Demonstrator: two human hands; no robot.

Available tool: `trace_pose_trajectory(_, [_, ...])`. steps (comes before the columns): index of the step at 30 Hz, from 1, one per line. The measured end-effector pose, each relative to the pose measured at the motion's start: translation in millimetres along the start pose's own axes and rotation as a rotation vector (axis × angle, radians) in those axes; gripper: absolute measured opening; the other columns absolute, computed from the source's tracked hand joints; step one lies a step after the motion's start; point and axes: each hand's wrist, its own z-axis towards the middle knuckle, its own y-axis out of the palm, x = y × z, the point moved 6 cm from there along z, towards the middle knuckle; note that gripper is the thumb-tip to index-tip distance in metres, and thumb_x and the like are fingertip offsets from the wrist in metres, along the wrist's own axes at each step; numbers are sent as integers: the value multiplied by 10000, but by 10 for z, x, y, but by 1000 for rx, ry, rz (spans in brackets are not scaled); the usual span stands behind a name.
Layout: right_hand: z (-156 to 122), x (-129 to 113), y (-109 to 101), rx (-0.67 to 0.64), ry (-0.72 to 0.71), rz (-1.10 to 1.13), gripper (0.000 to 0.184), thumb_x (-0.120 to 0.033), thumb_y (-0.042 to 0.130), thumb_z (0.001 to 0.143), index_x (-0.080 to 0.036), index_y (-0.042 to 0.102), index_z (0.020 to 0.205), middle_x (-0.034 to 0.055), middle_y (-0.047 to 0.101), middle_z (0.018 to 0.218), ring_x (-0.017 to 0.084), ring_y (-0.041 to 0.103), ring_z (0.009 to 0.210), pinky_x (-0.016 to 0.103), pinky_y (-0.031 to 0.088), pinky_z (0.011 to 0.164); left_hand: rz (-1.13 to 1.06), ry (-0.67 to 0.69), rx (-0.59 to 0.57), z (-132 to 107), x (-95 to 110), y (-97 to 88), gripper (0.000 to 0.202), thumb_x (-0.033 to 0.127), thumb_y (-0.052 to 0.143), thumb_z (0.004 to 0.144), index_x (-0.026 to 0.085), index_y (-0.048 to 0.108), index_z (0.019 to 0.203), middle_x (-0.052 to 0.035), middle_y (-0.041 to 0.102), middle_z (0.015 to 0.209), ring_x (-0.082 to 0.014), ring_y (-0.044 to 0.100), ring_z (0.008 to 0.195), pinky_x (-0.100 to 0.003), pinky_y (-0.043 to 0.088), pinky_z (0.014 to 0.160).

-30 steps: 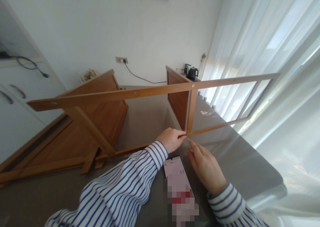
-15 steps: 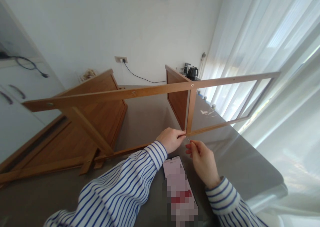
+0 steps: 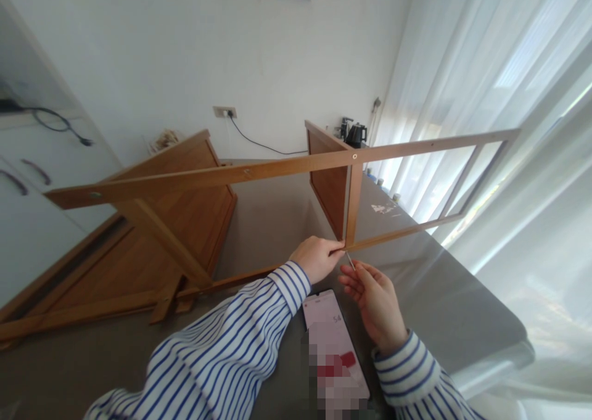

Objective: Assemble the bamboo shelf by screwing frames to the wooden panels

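A long wooden frame point(image 3: 277, 168) stands tilted on a grey-covered table point(image 3: 430, 296). My left hand point(image 3: 317, 258) is closed on the frame's lower rail, just at the foot of its upright strut point(image 3: 354, 207). My right hand point(image 3: 377, 303) is right beside it and pinches a thin metal pin point(image 3: 350, 261) that points up at that joint. Both sleeves are blue-and-white striped.
A phone point(image 3: 330, 340) lies on the table between my forearms. Wooden panels point(image 3: 185, 179) and another board point(image 3: 327, 182) stand behind the frame. A kettle point(image 3: 356, 135) sits at the far end, white curtains point(image 3: 509, 99) hang at the right, cabinets point(image 3: 28, 179) at the left.
My right hand turned palm-up and rose slightly, bringing the thin pin up toward the frame's lower joint. My left hand and the frame barely moved.
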Motion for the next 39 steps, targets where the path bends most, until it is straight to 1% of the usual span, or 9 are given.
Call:
trace_pose_trajectory(6, [-13,-47,-129,-9,-109,-313,421,-422,621,743,-118,579,1032,83,708,789,161,647,625,239,473,521,26,-21,-13,1,-26,35,353,424,468,868,301,643,1149,0,672,1124,-198,623,1039,-290,460,934])
trace_pose_trajectory(10, [38,-168,-355,3,-224,-505,399,-441,556,782,-136,573,1039,59,692,745,141,590,556,241,434,484,24,-44,-16,-4,-41,37,377,414,498,850,297,608,1191,-10,687,1091,-200,643,987,-285,482,867])
trace_pose_trajectory(13, [114,-270,-524,-7,-302,-658,370,-437,503,816,-157,561,1051,66,690,818,151,599,606,253,441,506,23,-67,-32,-5,-62,50,390,411,518,836,281,581,1198,-19,706,1028,-200,657,925,-293,490,815])
trace_pose_trajectory(17, [272,-330,-706,-59,-333,-798,326,-404,438,837,-175,565,1030,91,673,975,184,630,722,273,462,525,45,-123,-32,-1,-117,71,351,442,548,805,222,617,1069,-38,718,916,-200,664,816,-285,490,709])
trace_pose_trajectory(20, [384,-353,-788,-83,-349,-872,318,-353,392,843,-180,565,1046,76,670,961,172,625,703,284,467,558,31,-103,-50,0,-113,92,297,426,554,801,210,666,974,-40,717,933,-186,660,844,-260,483,719])
trace_pose_trajectory(23, [438,-370,-813,-84,-369,-961,329,-333,366,851,-183,576,1055,37,668,803,158,598,634,288,455,590,31,-36,-78,-11,-69,102,288,405,505,838,226,694,960,-25,720,945,-178,659,857,-252,475,739])
trace_pose_trajectory(26, [432,-383,-802,-76,-385,-1030,338,-331,359,856,-187,590,1055,11,643,691,163,587,632,293,448,624,41,7,-85,-26,-42,101,304,397,462,864,239,699,971,-17,722,945,-177,659,856,-254,467,739])
trace_pose_trajectory(35, [411,-394,-781,-73,-410,-1062,346,-319,366,845,-172,605,1047,10,637,655,178,602,654,290,448,651,37,46,-102,-35,-55,136,324,387,422,887,242,692,992,-22,717,975,-181,653,892,-255,458,746])
trace_pose_trajectory(39, [400,-397,-766,-69,-416,-1075,344,-311,365,838,-179,613,1036,8,636,653,179,608,669,288,452,664,42,37,-115,-39,-60,158,327,391,426,883,241,693,996,-23,716,982,-181,652,898,-257,461,757])
